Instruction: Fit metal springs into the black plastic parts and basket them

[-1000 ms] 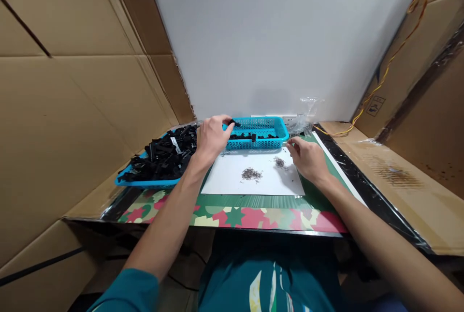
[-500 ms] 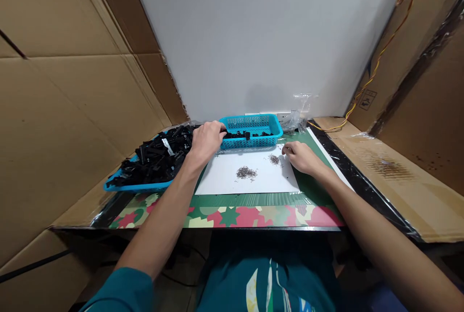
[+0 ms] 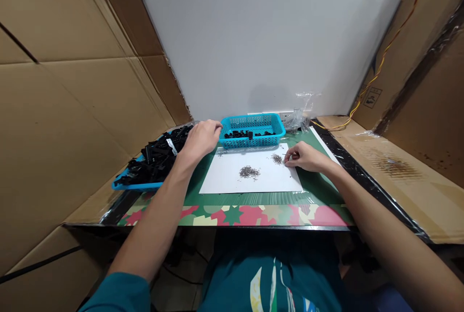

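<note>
My left hand [image 3: 203, 138] is just left of the blue perforated basket [image 3: 253, 142], between it and the blue tray [image 3: 139, 186] heaped with black plastic parts [image 3: 154, 157]. Its fingers are curled in, and whatever they may hold is hidden. At the right edge of a white sheet of paper [image 3: 224, 184], the fingers of my right hand [image 3: 303, 156] are pinched together beside a small pile of thin metal pieces [image 3: 277, 158]. Anything in that pinch is too small to name. A larger pile of similar pieces [image 3: 249, 172] lies mid-sheet. Small black parts [image 3: 239, 134] lie in the basket.
Cardboard walls [image 3: 90, 89] stand at left and right, with a white wall [image 3: 253, 36] behind. Crumpled clear plastic [image 3: 299, 121] lies right of the basket. Yellow twisted wire [image 3: 379, 67] hangs at the right. A green mat [image 3: 217, 199] covers the table.
My left hand has moved slightly left, away from the basket's edge. My right hand has lowered toward me at the paper's right edge, its fingers beside the small pile. The view has shifted a little.
</note>
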Demonstrator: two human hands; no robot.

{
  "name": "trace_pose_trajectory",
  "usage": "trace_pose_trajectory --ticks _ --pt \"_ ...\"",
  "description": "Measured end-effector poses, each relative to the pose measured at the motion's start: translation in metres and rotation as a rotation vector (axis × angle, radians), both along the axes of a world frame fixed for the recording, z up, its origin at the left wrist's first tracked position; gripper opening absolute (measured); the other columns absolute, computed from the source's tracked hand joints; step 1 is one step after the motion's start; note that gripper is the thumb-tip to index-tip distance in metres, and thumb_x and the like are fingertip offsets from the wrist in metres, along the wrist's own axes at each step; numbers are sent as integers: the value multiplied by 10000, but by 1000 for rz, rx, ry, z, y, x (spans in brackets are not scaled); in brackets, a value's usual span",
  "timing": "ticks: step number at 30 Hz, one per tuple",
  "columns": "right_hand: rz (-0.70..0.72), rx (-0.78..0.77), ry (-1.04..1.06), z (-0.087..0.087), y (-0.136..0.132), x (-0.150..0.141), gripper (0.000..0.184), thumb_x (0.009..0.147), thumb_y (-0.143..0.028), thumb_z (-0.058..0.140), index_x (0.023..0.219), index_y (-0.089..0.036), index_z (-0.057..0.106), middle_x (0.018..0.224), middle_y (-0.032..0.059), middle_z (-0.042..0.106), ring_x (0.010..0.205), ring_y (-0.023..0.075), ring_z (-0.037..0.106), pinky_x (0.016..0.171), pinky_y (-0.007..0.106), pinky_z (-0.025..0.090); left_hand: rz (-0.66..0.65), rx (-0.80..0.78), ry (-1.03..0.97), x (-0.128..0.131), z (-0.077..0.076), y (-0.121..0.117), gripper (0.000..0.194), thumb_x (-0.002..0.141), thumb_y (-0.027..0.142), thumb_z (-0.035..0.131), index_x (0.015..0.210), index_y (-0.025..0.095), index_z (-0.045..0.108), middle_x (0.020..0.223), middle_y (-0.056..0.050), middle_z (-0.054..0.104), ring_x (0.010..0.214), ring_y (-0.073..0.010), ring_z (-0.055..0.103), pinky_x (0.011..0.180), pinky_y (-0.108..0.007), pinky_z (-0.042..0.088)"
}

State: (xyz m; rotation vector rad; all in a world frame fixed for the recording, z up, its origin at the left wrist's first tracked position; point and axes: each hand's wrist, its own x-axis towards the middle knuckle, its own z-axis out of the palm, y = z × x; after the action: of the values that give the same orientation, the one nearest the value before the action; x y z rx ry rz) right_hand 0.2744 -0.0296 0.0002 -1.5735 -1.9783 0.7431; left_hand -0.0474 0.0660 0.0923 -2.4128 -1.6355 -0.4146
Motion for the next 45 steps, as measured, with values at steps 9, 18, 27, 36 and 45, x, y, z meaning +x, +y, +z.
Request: trace_pose_trajectory --ticks 9,18,27,36,45 --pt "35 -43 49 -7 4 3 94 790 -235 697 739 -169 742 687 50 686 670 195 587 619 305 406 194 -134 111 -89 35 4 134 820 304 688 893 262 792 938 -79 807 889 -304 737 796 -352 548" --pt "4 3 96 0 -1 4 159 796 -300 669 695 -182 700 606 3 537 590 154 439 559 307 277 40 -318 167 -116 18 7 226 734 396 746 922 274 776 951 -40 789 856 -238 715 715 -269 494" --pt "-76 59 279 1 0 5 270 840 -436 704 777 -174 728 674 17 604 621 155 480 585 311 302 44 -205 89 -124 13 -1 116 746 266 676 858 255 650 905 -58 747 800 -277 681 701 -334 474" --pt "-90 75 509 12 -11 -5 312 800 -501 807 823 -194 757 720 30 649 659 160 512 600 318 352 191 57 -414 -143 9 0 242 891 294 560 1093 171 611 1073 -135 788 957 -249 762 840 -337 603" --pt "-101 40 596 11 -13 -12 345 756 -526 844 794 -189 779 653 16 606 607 141 441 577 319 335 -227 167 -1116 -71 19 -23 138 1037 332 486 1093 229 559 900 -27 710 688 -148 748 704 -295 632"
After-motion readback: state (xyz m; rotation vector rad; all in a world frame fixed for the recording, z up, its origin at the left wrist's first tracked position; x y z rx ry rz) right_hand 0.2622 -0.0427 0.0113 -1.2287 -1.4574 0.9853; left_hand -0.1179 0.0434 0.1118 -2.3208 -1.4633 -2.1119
